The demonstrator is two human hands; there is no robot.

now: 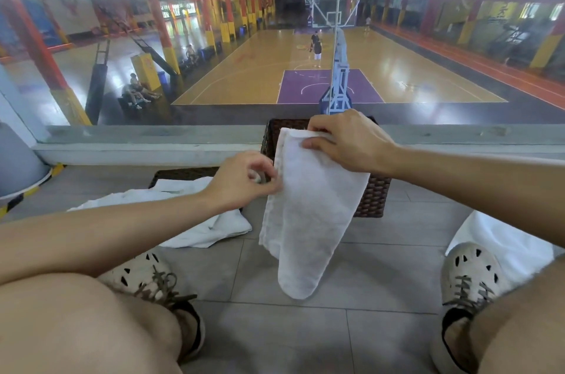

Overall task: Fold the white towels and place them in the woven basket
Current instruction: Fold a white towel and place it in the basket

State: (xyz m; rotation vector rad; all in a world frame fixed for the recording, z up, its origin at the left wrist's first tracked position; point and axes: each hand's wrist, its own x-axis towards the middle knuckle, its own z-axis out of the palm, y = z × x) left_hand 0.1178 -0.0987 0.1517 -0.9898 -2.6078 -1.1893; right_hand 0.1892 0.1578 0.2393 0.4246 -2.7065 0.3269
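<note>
Above the tiled floor, the right grip is clasping the top of a folded white towel; the left grip is pinching its edge.

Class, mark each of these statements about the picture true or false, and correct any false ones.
1. The right hand grips the top of the held towel. True.
2. The held towel lies flat on the floor. False: it hangs from the hands, in front of the woven basket.
3. The left hand pinches the held towel's left edge. True.
4. The person is barefoot. False: they wear laced shoes.
5. A second white towel lies on the floor to the left. True.
</note>
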